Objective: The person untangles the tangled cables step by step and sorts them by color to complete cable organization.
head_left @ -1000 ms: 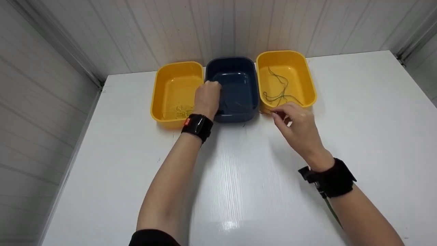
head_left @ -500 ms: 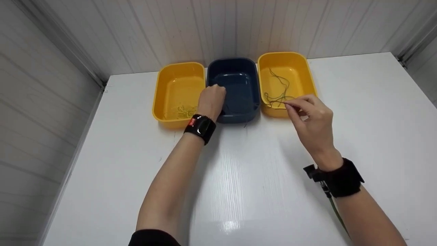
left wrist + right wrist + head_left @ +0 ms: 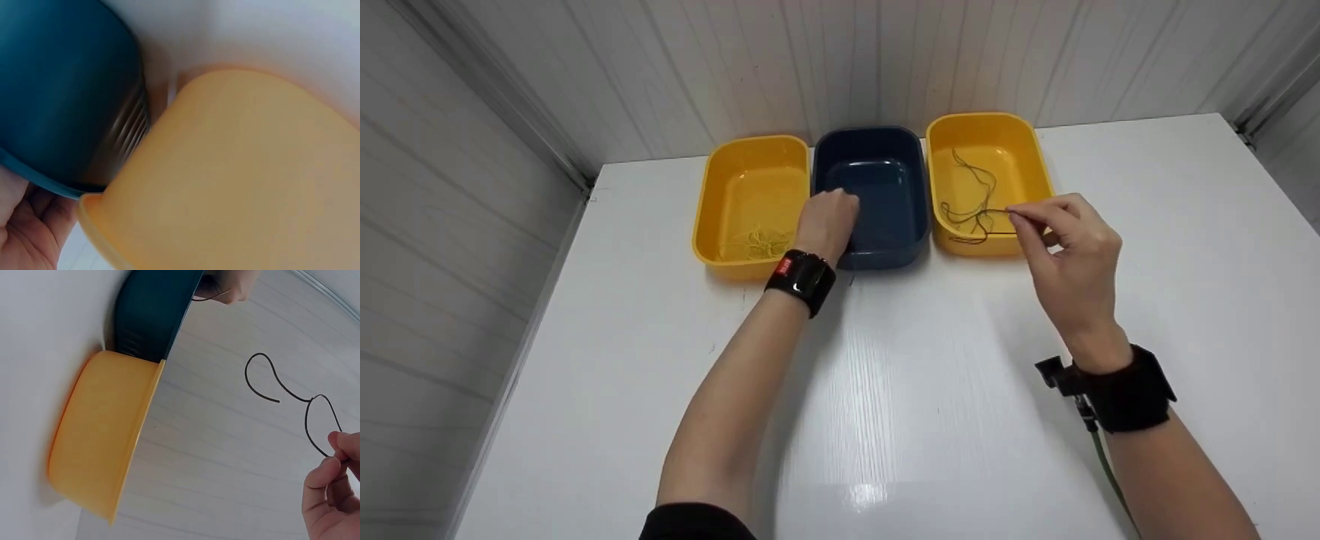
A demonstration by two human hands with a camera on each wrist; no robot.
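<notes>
A: What does the head view give, biggest thing first?

B: A white worktop [image 3: 885, 390] against a panelled wall. At its far edge stand three tubs in a row, touching or nearly so: a left yellow tub [image 3: 750, 202], a dark blue tub [image 3: 885, 165] in the middle, and a right yellow tub [image 3: 1020, 161].

A: And the hands?

B: The left hand [image 3: 826, 223] grips the near left corner of the blue tub, fingers curled over its rim. The right hand [image 3: 1069, 251] hovers at the near right corner of the right yellow tub, thumb and forefinger pinching one end of a dark thread [image 3: 971, 214]. The rest of the thread lies looped inside that tub.

A: Anything in the left yellow tub?

B: A small tangle of yellowish thread [image 3: 757, 244] on its floor, near the front.

A: What do the wrist views add?

B: The right wrist view shows the pinch from below: the fingertips [image 3: 332, 472] close on the thread, and its thin dark loops [image 3: 281, 385] hang free in the air against the wall. The head view flattens those loops into the tub. The left wrist view shows the palm [image 3: 25, 236] under the blue tub's rim [image 3: 39, 174], right beside the left yellow tub's wall [image 3: 236, 180]. It does not show the thread.
</notes>
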